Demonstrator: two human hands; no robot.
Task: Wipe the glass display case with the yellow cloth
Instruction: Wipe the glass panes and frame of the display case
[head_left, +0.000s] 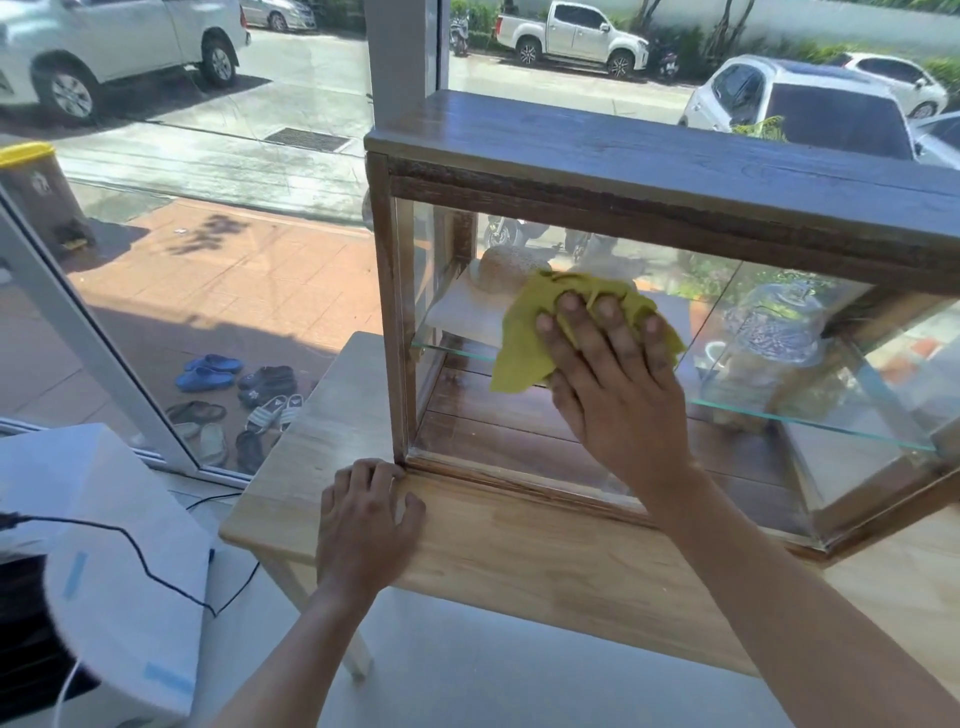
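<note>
A wood-framed glass display case (649, 208) stands on a light wooden table (519, 561). My right hand (613, 384) presses the yellow cloth (524, 343) flat against the case's front glass pane, around mid height toward the left side, fingers spread over the cloth. My left hand (366, 525) rests palm down on the table top, its fingertips touching the case's lower left front corner. Inside the case a glass shelf (810, 415) carries a round loaf (506, 265) and a glass-domed item (774, 332).
A large window behind the table shows a street with parked cars. Sandals (234, 400) lie on the pavement outside. To the left stands a white appliance (104, 545) with a black cable (156, 571) running across it. The table's front edge is close to me.
</note>
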